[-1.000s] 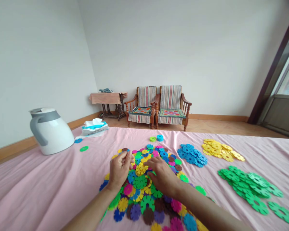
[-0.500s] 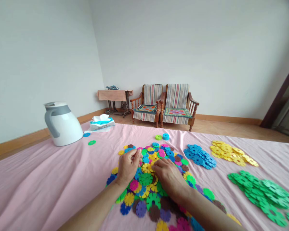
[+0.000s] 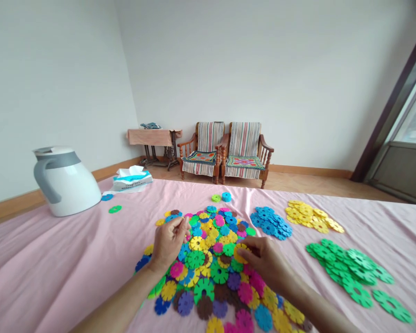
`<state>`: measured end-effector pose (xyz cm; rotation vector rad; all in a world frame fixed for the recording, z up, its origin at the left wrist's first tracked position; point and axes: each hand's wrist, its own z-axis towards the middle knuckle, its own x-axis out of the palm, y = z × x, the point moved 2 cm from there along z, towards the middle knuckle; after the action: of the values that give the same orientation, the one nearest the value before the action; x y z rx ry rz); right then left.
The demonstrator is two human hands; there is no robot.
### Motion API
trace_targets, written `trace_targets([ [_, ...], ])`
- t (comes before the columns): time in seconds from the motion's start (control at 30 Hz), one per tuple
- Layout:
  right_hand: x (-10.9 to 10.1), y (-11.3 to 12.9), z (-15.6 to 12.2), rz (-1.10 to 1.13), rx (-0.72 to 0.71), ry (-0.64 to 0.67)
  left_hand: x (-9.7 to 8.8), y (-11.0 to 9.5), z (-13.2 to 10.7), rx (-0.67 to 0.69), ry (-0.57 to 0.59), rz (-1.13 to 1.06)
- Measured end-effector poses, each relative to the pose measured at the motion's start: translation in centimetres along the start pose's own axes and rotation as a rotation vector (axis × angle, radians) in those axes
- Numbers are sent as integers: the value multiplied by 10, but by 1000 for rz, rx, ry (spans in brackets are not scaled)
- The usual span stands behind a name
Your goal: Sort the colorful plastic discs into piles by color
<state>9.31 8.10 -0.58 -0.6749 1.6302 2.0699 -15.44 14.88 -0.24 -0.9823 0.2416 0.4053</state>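
Note:
A mixed heap of coloured snowflake discs lies on the pink cloth in front of me. My left hand rests on the heap's left side, its fingers pinched together at the tips on something I cannot make out. My right hand hovers over the heap's right side, thumb and fingers closed on a yellow disc. Sorted piles lie to the right: blue discs, yellow discs and green discs.
A white jug stands at the far left, with a tissue pack behind it. Stray discs lie near them: one green, one blue. A green and blue pair sits beyond the heap. Two wooden armchairs stand by the far wall.
My right hand has moved right from the heap's middle and now pinches a yellow disc. My left hand stays pinched on the left side. The view has shifted.

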Motion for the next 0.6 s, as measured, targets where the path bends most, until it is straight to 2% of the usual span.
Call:
trace_targets([
  [0.13, -8, -5, -1, 64, 48, 29, -1, 0, 0, 10, 3, 13],
  [0.27, -27, -19, 4, 25, 57, -90, -2, 0, 1, 9, 6, 17],
  [0.37, -56, -50, 12, 20, 127, -226, -2, 0, 2, 0, -1, 19],
  [0.47, -93, -89, 16, 34, 230, -390, -2, 2, 3, -1, 0, 23],
  [0.6, -133, -129, 13, 131, 343, -601, -2, 4, 2, -3, 7, 41],
])
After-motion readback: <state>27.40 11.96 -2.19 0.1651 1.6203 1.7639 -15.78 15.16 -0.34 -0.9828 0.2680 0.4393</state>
